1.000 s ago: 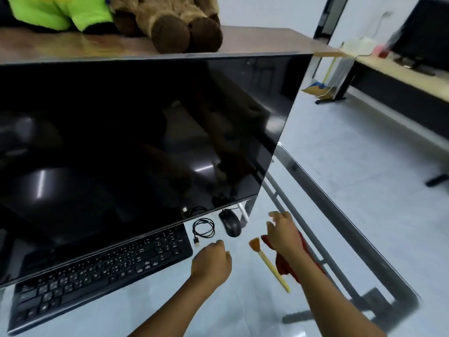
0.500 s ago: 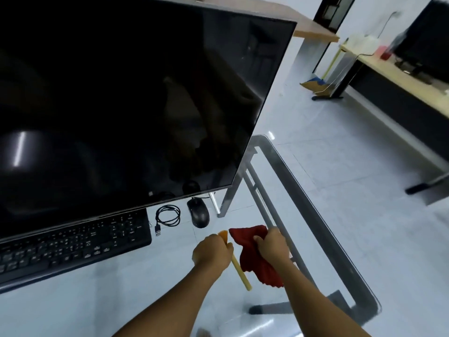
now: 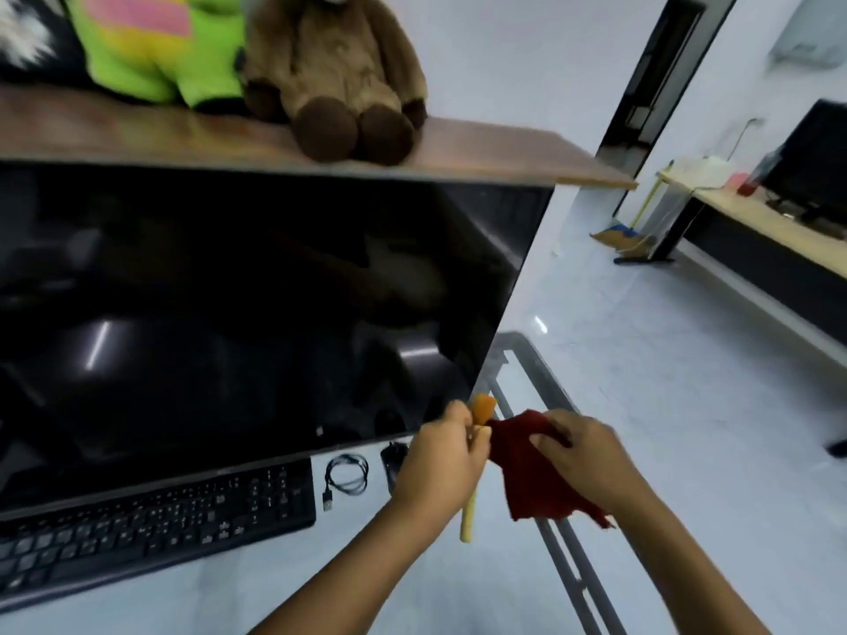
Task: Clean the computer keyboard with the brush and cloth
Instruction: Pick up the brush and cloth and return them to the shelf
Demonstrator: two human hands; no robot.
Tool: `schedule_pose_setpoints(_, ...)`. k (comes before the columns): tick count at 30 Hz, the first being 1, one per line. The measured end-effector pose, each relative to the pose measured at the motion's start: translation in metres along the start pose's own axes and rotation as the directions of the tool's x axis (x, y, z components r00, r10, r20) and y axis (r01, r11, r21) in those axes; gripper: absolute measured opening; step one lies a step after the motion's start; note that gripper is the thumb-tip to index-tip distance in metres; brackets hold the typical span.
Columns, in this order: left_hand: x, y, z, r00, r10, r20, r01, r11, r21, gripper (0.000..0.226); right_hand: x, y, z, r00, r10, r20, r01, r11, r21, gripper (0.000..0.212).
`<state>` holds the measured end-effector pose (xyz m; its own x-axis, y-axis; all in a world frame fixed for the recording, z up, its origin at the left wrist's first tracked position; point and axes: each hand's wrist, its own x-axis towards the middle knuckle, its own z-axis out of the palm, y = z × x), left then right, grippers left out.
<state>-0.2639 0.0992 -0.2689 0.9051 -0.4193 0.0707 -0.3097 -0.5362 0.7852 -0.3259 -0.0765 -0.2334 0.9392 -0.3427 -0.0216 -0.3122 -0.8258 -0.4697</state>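
Note:
A black keyboard (image 3: 151, 524) lies on the glass desk at the lower left, under the monitor's bottom edge. My left hand (image 3: 440, 465) is closed around a brush (image 3: 470, 515) with a pale yellow handle and orange bristles; the bristles stick up above my fingers. My right hand (image 3: 582, 456) grips a dark red cloth (image 3: 527, 474), which hangs between both hands. Both hands are lifted above the desk, to the right of the keyboard.
A large dark monitor (image 3: 238, 313) fills the left. A coiled black cable (image 3: 346, 474) and a black mouse (image 3: 394, 456) lie right of the keyboard. Plush toys (image 3: 330, 71) sit on a wooden shelf (image 3: 481, 153) above. The glass desk's edge (image 3: 541, 359) runs at right.
My left hand has taken hold of the brush and my right hand the cloth; both now hold them lifted off the desk. The head camera dipped down, then tilted back up.

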Motion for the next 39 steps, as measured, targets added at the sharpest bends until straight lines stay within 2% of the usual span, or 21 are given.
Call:
schedule_pose_setpoints(3,0.025,0.055,-0.056,0.989,0.108,-0.101,-0.118,0.988,-0.099,0.023,0.014,-0.037,-0.068,0.959,-0.083,-0.273,0.079,0.997,-0.024,0.017)
schedule_pose_setpoints(5,0.043,0.092,-0.093,0.966,0.173,-0.195,-0.193,0.977,-0.091,0.026,0.030,-0.064,-0.112,0.913,-0.119,-0.390,0.103,0.993,-0.061,0.024)
schedule_pose_setpoints(8,0.077,0.146,-0.146,0.920,0.249,-0.304,-0.266,0.964,-0.016,0.026,0.058,-0.104,-0.181,0.815,-0.211,-0.540,0.179,0.977,-0.113,0.029)
schedule_pose_setpoints(12,0.127,0.199,-0.209,0.863,0.346,-0.368,-0.282,0.935,0.217,0.025,0.117,-0.151,-0.255,0.745,-0.298,-0.597,0.236,0.955,-0.182,0.033)
schedule_pose_setpoints(14,0.155,0.211,-0.232,0.889,0.302,-0.344,-0.223,0.942,0.250,0.027,0.149,-0.170,-0.278,0.731,-0.351,-0.585,0.261,0.936,-0.236,0.031)
schedule_pose_setpoints(17,0.202,0.209,-0.247,0.944,0.144,-0.297,-0.055,0.956,0.289,0.030,0.197,-0.193,-0.291,0.762,-0.373,-0.530,0.293,0.928,-0.232,0.026)
schedule_pose_setpoints(23,0.277,0.178,-0.232,0.959,-0.064,-0.278,0.160,0.927,0.338,0.032,0.279,-0.214,-0.257,0.804,-0.421,-0.421,0.364,0.907,-0.211,0.032)
schedule_pose_setpoints(26,0.303,0.169,-0.216,0.960,-0.052,-0.274,0.157,0.914,0.375,0.021,0.314,-0.204,-0.234,0.860,-0.371,-0.350,0.364,0.927,-0.087,0.031)
schedule_pose_setpoints(29,0.324,0.168,-0.199,0.965,-0.010,-0.261,0.131,0.882,0.452,0.018,0.350,-0.171,-0.208,0.917,-0.294,-0.270,0.282,0.956,-0.082,0.042)
schedule_pose_setpoints(32,0.340,0.165,-0.189,0.974,-0.093,-0.208,0.187,0.849,0.494,0.013,0.375,-0.136,-0.187,0.959,-0.179,-0.219,0.172,0.984,-0.047,0.030)
schedule_pose_setpoints(34,0.349,0.159,-0.185,0.970,-0.136,-0.201,0.223,0.825,0.519,0.009,0.380,-0.121,-0.179,0.956,-0.178,-0.233,0.145,0.978,-0.152,0.033)
schedule_pose_setpoints(37,0.357,0.153,-0.182,0.973,-0.189,-0.133,0.231,0.795,0.560,0.015,0.371,-0.116,-0.173,0.880,-0.390,-0.271,0.235,0.854,-0.464,0.050)
schedule_pose_setpoints(39,0.360,0.151,-0.179,0.972,-0.212,-0.099,0.230,0.787,0.573,0.020,0.357,-0.120,-0.167,0.861,-0.478,-0.174,0.358,0.813,-0.459,0.047)
